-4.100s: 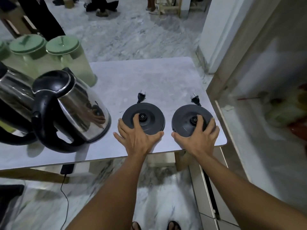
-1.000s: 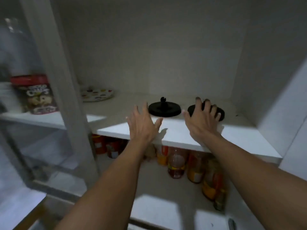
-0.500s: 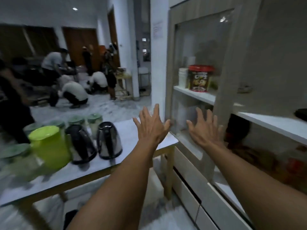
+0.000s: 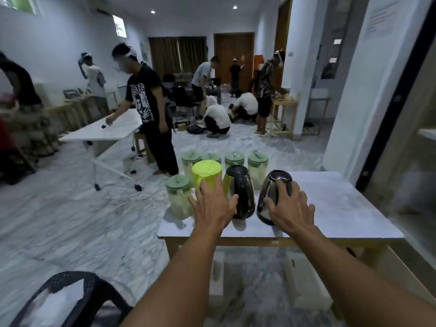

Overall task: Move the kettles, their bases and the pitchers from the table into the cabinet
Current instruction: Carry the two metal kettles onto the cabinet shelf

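Observation:
Two steel kettles with black lids stand near the front of the white table (image 4: 342, 208): the left kettle (image 4: 243, 192) and the right kettle (image 4: 271, 192). My left hand (image 4: 212, 206) hovers open just in front of the left kettle, thumb close to its handle. My right hand (image 4: 289, 207) is spread open against the right kettle's near side, fingers reaching up toward its lid. Behind them stand a bright yellow-green pitcher (image 4: 206, 174) and several clear pitchers with pale green lids (image 4: 179, 197). The cabinet (image 4: 401, 114) is at the right edge.
A black mesh chair back (image 4: 70, 298) sits at the lower left. Another white table (image 4: 106, 131) on wheels stands further left with a person beside it. Several people work across the marble floor in the background.
The two bases were left on the cabinet shelf and both hands came away with nothing in them. My view swung from the cabinet back to the table, and both hands reached down to the kettles.

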`<state>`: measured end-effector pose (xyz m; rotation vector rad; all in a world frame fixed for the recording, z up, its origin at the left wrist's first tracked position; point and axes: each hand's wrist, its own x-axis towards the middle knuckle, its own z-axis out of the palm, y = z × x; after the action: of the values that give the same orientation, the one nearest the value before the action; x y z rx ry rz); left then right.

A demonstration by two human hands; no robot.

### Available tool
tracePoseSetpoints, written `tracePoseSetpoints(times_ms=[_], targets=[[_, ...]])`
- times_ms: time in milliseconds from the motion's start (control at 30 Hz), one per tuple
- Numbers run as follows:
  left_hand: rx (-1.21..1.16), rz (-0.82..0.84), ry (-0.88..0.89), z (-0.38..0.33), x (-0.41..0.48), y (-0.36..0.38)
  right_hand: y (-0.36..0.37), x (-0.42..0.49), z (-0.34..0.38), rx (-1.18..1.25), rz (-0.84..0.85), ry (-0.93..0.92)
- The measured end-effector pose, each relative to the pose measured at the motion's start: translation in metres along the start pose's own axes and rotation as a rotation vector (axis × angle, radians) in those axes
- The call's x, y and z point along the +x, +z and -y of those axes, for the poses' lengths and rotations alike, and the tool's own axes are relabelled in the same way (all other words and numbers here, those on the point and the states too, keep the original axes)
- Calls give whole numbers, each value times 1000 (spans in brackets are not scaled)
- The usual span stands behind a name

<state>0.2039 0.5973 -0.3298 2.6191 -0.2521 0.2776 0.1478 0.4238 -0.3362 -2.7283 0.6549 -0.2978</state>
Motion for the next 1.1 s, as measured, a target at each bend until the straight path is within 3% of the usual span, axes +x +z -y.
tracePoseSetpoints(times_ms=[400, 533, 667, 800, 900, 1100], targets=[[-120, 180, 18, -2, 89, 90, 63, 75, -6, 42, 48, 275], [-163, 213, -72, -15, 112, 134, 84, 114, -33, 132, 81, 350], [-269, 221, -289, -27, 144, 176, 106, 161, -50, 311, 88, 482], [-499, 199, -482, -33, 165, 208, 128, 190, -58, 541, -43, 642], [-608, 143, -473, -34, 172, 218, 137, 202, -57, 611, -88, 678], [-603, 85, -405, -35, 179, 204, 130, 209, -49, 713, -219, 637]])
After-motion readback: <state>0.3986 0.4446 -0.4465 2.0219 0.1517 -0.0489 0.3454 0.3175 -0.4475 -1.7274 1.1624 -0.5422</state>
